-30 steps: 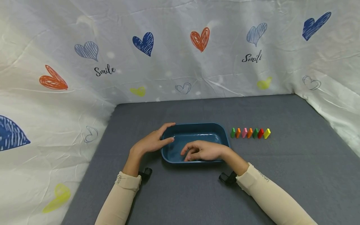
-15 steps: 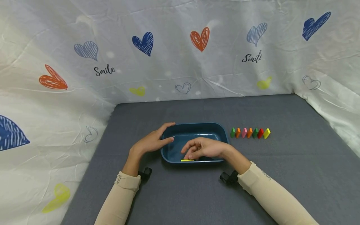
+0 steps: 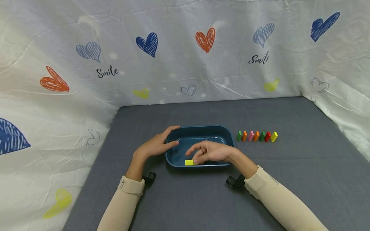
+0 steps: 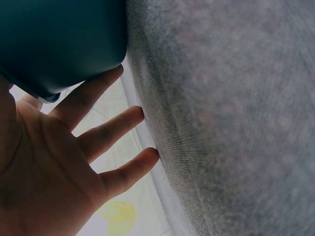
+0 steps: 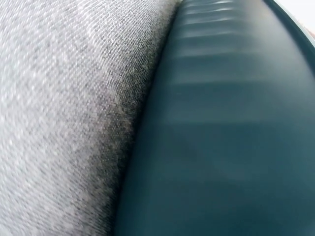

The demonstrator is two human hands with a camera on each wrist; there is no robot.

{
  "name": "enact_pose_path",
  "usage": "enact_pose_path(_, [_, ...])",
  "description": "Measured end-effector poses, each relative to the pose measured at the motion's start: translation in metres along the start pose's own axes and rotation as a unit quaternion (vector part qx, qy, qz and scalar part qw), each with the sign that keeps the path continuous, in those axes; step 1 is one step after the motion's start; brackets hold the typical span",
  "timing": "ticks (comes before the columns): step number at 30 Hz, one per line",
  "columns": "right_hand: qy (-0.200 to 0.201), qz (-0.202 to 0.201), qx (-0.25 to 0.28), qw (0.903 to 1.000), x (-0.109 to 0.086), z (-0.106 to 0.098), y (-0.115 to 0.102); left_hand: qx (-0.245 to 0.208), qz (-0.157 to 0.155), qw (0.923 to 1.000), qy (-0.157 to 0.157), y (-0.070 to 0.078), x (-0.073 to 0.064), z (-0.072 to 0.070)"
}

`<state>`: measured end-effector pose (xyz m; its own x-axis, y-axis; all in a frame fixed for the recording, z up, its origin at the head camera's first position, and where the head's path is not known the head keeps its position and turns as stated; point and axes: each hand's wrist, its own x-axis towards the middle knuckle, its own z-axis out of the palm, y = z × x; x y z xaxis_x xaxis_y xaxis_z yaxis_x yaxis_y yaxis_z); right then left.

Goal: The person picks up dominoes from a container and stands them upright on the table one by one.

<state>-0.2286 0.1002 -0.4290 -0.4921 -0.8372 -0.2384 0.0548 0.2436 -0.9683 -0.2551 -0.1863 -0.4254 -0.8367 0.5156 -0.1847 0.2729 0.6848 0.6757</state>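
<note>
A dark blue-green rectangular tray point(image 3: 202, 129) sits on the grey cloth. My left hand point(image 3: 154, 146) rests against its left end, with the thumb over the rim. In the left wrist view its fingers are fairly straight and spread, one touching the tray's outer wall. Over the tray's near side, my right hand point(image 3: 214, 151) pinches a yellow domino point(image 3: 189, 162) between thumb and fingers. The domino's broad face shows, and its right end is covered by the fingertips. The right wrist view shows only cloth and the tray's outer wall point(image 5: 221, 147).
Right of the tray, several coloured dominoes stand upright in a spaced row, from a green domino point(image 3: 239, 136) to a yellow domino point(image 3: 274, 137) at the far end. A white curtain point(image 3: 173, 73) with printed hearts rises behind and left of the grey table point(image 3: 190, 202).
The yellow domino, out of sight at first, then showed as a thin edge and now turns its broad face to view in my right hand. My left hand and the domino row stay put.
</note>
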Motion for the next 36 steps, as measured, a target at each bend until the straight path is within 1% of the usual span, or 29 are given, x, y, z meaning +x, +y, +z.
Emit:
enact_pose_path(6, [0.028,-0.001,-0.051,0.9983,-0.0038,0.0018,-0.0047,0.005,-0.003,1.0,0.002,0.0006,-0.0003,-0.0001])
enact_pose_path(13, [0.036,-0.021,-0.064,0.9971,-0.0056,0.0027,-0.0054,0.005,-0.001,1.0,0.0,0.0023,-0.0018,-0.0001])
enact_pose_path(15, [0.037,-0.025,-0.062,0.9971,-0.0058,0.0026,-0.005,0.005,-0.005,1.0,0.001,0.0027,-0.0017,-0.0004])
enact_pose_path(18, [0.033,-0.03,-0.051,0.9977,-0.0064,0.0029,-0.0047,0.006,0.0,1.0,0.001,0.0028,-0.0018,-0.0007])
enact_pose_path(25, [0.006,-0.042,-0.004,0.9991,-0.0079,0.0031,-0.0043,0.005,0.008,1.0,0.0,0.0027,-0.0023,-0.0012])
enact_pose_path(32, [-0.005,-0.041,0.001,0.9991,-0.0082,0.0031,-0.005,0.006,0.007,1.0,0.0,0.0033,-0.0032,-0.0016])
enact_pose_path(36, [-0.013,-0.044,-0.009,0.9989,-0.0095,0.0027,-0.0065,0.001,0.004,1.0,-0.001,0.004,-0.0036,-0.0016])
